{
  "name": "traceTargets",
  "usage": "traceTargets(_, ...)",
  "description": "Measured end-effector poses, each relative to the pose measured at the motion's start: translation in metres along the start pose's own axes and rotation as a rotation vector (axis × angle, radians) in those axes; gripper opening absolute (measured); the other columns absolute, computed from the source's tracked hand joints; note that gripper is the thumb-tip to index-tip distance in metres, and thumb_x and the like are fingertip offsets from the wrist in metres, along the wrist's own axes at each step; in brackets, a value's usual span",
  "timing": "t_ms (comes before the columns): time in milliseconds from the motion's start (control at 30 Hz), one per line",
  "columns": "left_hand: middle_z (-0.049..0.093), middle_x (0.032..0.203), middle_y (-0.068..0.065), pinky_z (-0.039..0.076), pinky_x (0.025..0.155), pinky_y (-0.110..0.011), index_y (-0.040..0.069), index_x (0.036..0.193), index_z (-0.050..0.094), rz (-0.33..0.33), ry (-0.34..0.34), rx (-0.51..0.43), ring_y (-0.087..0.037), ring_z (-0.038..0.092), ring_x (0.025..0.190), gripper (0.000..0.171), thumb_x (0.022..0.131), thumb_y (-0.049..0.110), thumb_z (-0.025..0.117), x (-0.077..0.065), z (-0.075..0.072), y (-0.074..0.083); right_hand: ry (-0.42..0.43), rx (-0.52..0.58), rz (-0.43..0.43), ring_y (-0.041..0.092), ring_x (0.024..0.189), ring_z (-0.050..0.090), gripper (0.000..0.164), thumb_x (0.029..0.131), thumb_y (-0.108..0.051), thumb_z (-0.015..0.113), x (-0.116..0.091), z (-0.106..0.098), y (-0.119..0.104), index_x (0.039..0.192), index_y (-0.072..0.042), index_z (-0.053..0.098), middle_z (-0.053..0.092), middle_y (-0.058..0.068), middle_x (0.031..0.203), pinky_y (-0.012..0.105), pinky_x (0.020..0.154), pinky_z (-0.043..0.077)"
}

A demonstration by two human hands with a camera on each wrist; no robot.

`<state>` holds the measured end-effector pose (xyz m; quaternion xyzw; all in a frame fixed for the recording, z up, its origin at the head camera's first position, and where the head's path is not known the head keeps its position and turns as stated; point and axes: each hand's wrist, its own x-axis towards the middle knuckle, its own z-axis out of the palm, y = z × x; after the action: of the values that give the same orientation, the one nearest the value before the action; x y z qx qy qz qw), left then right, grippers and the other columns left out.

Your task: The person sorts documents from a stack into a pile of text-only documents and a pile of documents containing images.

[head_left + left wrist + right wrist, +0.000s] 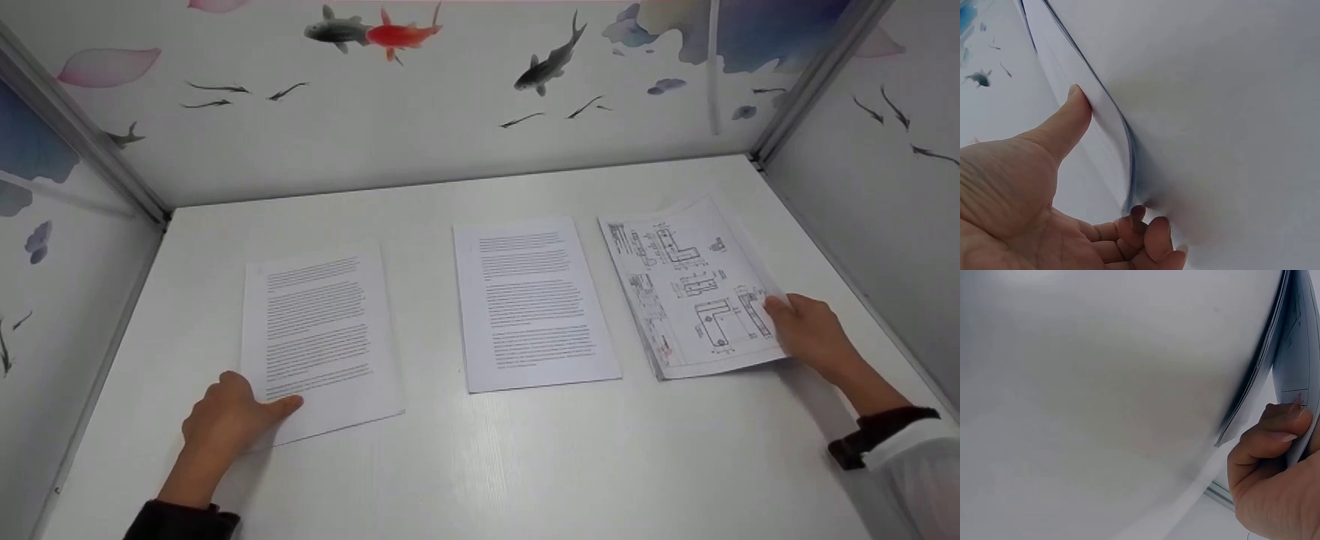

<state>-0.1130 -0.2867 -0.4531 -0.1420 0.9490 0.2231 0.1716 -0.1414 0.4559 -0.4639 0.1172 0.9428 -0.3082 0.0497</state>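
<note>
At the left of the table lies a thin stack of printed text sheets (pixel 319 322). My left hand (pixel 229 416) holds its lower left edge, thumb on top. In the left wrist view the stack (pixel 1109 129) bows slightly, and the fingers (pixel 1157 239) curl at its edge. On the right is a stack of technical drawings (pixel 690 292). My right hand (pixel 814 334) pinches its right edge, thumb on the top sheet. The right wrist view shows fingers (pixel 1269 439) curled under a lifted sheet (pixel 1297 354), apart from the pages below.
Between the two held stacks lies another stack of printed text (pixel 536 300), flat on the white table (pixel 480 465). White panels (pixel 420 127) painted with fish and petals enclose the table's back and sides, joined by metal corner posts (pixel 817 82).
</note>
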Motion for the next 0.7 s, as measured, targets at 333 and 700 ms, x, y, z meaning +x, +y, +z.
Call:
traceTargets(333,0.057,0.086,-0.027,0.047,0.057,-0.04,-0.021,0.118,0.035,0.002,0.006,-0.053,-0.036,0.059,0.075,0.088,0.087,0.046,0.082,-0.0004,0.0016,0.0002,0.001,-0.055,-0.009,0.024,0.072,0.048,0.047,0.115,-0.031,0.027,-0.0013,-0.0004,0.0023,0.105,0.007,0.051,0.051,0.009,0.079,0.033,0.058,0.038)
traceTargets(700,0.051,0.123,-0.05,0.056,0.081,-0.061,-0.032,0.138,0.025,0.001,0.02,-0.22,-0.059,0.061,0.109,0.077,0.097,0.015,0.07,-0.0018,0.0012,0.0031,0.055,-0.138,0.015,0.053,0.105,0.06,0.059,0.111,-0.027,0.038,-0.0075,-0.0048,-0.0021,0.143,0.023,0.038,0.052,0.046,0.129,0.046,0.07,0.05)
